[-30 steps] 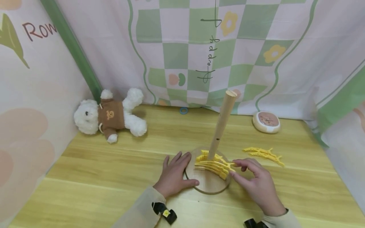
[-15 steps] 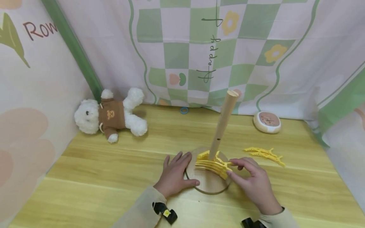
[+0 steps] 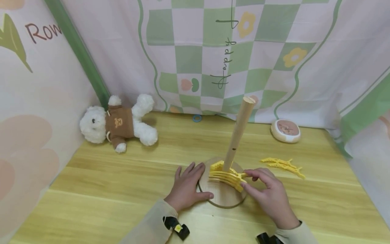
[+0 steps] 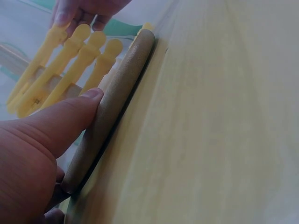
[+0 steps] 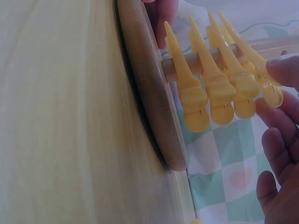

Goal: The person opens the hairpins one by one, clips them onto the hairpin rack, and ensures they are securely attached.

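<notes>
A round wooden base (image 3: 222, 200) carries an upright wooden post (image 3: 239, 134). My left hand (image 3: 186, 189) rests on the base's left edge with fingers spread. In the left wrist view its thumb (image 4: 70, 119) lies against the rim. Several yellow hair clips (image 5: 215, 88) sit in a row low on the post, their long prongs passing beside it. The uppermost hair clip (image 5: 243, 44) is pinched at its tail end between thumb and fingers of my right hand (image 3: 271, 195). Whether its prongs are fully closed on the post, I cannot tell.
Two loose-looking yellow clips (image 3: 283, 166) lie on the table right of the base. Farther back are a small white-and-pink device (image 3: 285, 131), a blue ring (image 3: 197, 118) and a white plush toy (image 3: 120, 123) in a brown top. A patterned curtain (image 3: 189, 30) hangs behind.
My right hand has shifted slightly left toward the post with the pinched clip, then almost stopped. The left hand has stayed on the base.
</notes>
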A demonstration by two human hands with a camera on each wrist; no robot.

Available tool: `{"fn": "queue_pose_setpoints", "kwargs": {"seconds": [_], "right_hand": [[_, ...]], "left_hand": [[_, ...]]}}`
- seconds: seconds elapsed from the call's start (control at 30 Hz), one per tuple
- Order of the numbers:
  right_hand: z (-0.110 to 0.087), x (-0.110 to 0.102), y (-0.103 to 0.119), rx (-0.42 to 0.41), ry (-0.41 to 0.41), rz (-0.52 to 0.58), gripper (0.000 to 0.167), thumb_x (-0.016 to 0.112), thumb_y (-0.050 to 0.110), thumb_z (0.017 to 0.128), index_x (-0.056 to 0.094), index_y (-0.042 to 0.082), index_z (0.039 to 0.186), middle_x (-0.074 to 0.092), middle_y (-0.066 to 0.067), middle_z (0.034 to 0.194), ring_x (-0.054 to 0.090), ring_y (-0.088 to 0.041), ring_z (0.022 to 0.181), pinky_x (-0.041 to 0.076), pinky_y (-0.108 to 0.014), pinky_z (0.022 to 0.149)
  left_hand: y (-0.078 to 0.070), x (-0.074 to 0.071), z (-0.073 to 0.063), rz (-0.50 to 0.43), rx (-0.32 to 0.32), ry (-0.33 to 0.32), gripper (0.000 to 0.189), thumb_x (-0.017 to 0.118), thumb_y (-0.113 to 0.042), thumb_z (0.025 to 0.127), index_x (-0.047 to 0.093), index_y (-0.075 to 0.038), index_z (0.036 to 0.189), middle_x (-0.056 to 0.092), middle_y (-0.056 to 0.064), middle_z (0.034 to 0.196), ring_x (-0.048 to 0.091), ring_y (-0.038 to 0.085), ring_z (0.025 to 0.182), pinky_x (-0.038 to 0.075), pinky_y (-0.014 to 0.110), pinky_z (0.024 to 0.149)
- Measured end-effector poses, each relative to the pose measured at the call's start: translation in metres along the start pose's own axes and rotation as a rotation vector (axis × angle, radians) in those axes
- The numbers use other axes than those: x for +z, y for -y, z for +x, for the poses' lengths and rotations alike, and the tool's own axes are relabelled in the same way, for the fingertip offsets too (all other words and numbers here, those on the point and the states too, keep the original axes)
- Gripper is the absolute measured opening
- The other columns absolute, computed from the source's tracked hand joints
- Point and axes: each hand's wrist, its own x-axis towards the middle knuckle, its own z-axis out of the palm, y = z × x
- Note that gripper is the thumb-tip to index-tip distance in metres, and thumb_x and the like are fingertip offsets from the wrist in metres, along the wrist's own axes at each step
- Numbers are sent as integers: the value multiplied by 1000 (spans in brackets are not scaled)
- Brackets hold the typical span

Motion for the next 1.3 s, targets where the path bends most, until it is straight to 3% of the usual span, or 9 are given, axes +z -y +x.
{"fn": "queue_pose_setpoints", "kwargs": {"seconds": [0.23,0.43,0.77,1.07,1.3], "right_hand": [[-1,-1,-2,-12,27,1,40,86,-3,71,74,7,108,71,1,101,57,-12,89,44,-20,83],[-2,-6,-9,3,40,61,45,78,-6,80,69,10,122,67,-2,115,57,-10,100,40,-20,88],[0,-18,-28,68,-21,34,34,76,-5,83,72,7,115,68,0,112,55,-7,99,38,-19,87],[8,-40,-51,154,-37,-60,23,75,4,89,72,5,112,65,13,108,53,-3,98,35,-18,84],[9,-60,-70,240,-43,-118,27,72,16,94,71,5,119,59,27,111,51,4,101,34,-15,83]], "left_hand": [[2,2,1,7,9,-10,99,77,-60,79,37,-12,156,36,3,160,28,32,149,6,65,118],[2,1,0,2,8,-5,99,77,-60,79,38,-11,155,36,3,160,27,32,149,6,65,118],[3,1,1,-7,-5,5,100,77,-61,78,37,-12,156,36,2,161,26,31,150,5,64,118],[3,2,1,-6,-7,1,101,77,-61,78,37,-12,156,36,3,161,26,31,150,5,64,118],[3,2,1,-18,-4,8,100,77,-61,78,36,-13,156,35,2,161,25,31,150,4,65,118]]}}
